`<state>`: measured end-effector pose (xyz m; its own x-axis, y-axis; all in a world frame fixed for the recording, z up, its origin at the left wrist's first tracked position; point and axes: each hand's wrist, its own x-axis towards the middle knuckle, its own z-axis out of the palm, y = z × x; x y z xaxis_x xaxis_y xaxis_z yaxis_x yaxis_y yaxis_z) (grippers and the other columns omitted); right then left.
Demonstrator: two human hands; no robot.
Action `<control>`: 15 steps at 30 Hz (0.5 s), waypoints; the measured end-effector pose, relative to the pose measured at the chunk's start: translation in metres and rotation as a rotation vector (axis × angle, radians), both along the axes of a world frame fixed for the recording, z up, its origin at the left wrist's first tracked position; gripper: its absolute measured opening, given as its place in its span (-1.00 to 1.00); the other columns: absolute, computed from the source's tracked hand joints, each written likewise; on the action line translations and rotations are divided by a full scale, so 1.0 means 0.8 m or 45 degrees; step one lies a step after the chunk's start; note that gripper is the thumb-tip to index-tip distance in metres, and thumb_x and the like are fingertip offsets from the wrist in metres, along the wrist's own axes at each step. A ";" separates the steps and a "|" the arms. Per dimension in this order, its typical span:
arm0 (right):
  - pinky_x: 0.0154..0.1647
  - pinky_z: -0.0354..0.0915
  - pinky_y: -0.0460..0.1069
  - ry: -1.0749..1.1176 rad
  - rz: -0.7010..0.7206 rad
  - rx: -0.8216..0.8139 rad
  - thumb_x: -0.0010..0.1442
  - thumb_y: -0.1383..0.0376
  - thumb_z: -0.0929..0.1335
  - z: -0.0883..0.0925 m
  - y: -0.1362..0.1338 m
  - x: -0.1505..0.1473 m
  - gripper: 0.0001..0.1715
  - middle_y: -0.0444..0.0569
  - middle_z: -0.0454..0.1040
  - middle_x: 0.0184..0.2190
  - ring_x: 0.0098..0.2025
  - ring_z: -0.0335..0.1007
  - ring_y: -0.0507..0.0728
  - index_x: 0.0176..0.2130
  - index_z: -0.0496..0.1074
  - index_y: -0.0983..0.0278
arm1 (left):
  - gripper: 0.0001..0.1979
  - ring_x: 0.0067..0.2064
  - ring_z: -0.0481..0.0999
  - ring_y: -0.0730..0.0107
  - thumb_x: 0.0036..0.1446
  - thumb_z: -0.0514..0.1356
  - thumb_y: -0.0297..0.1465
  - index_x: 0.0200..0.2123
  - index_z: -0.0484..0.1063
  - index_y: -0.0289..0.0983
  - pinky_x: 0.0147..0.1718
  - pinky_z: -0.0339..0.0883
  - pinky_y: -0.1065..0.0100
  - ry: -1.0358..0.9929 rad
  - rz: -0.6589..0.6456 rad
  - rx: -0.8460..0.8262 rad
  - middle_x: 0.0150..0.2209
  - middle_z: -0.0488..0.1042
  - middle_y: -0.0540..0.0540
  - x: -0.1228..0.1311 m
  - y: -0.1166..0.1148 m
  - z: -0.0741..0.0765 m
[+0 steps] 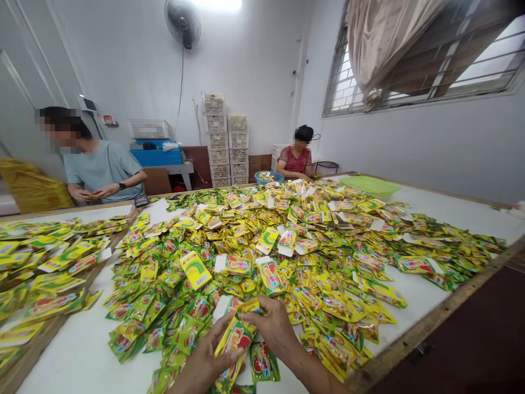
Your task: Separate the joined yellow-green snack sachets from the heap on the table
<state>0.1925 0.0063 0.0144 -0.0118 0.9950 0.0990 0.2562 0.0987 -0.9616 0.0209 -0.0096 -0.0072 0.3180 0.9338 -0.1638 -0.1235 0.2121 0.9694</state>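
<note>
My left hand is closed around a small stack of yellow-green snack packets near the table's front edge. My right hand pinches the top of the same stack from the right, fingers curled over a packet. A large heap of the same packets spreads across the white table just beyond both hands.
A second table at the left carries more packets. One person in a light blue shirt sits at the far left, another in a red top at the back. A green basin, a blue basket and stacked crates stand behind.
</note>
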 end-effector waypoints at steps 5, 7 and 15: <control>-0.34 0.17 -0.09 -0.170 0.088 0.052 0.10 0.18 0.30 0.004 -0.006 0.015 -0.79 -0.11 0.44 -0.43 -0.35 0.31 0.08 -0.38 0.40 0.29 | -0.37 0.01 0.41 -0.01 -0.27 0.39 -0.23 -0.05 0.42 -0.25 -0.07 0.31 0.11 -0.013 -0.004 -0.066 -0.02 0.46 -0.20 0.002 0.002 -0.007; -0.31 0.15 -0.07 -0.325 0.104 0.090 0.12 0.19 0.27 0.011 -0.005 0.021 -0.78 -0.10 0.42 -0.42 -0.33 0.29 0.08 -0.42 0.38 0.29 | -0.44 -0.10 0.48 0.03 -0.26 0.38 -0.24 -0.11 0.45 -0.28 -0.10 0.33 0.12 -0.032 -0.036 -0.071 -0.13 0.53 -0.17 0.004 0.003 -0.004; -0.42 0.07 -0.11 -0.424 0.290 0.084 0.02 0.26 0.35 0.021 0.004 0.012 -0.86 -0.16 0.37 -0.50 -0.42 0.25 0.03 -0.49 0.39 0.28 | -0.56 -0.15 0.48 0.12 -0.23 0.37 -0.24 -0.22 0.50 -0.30 -0.14 0.33 0.24 0.033 -0.012 0.095 -0.20 0.55 -0.12 0.007 0.003 0.009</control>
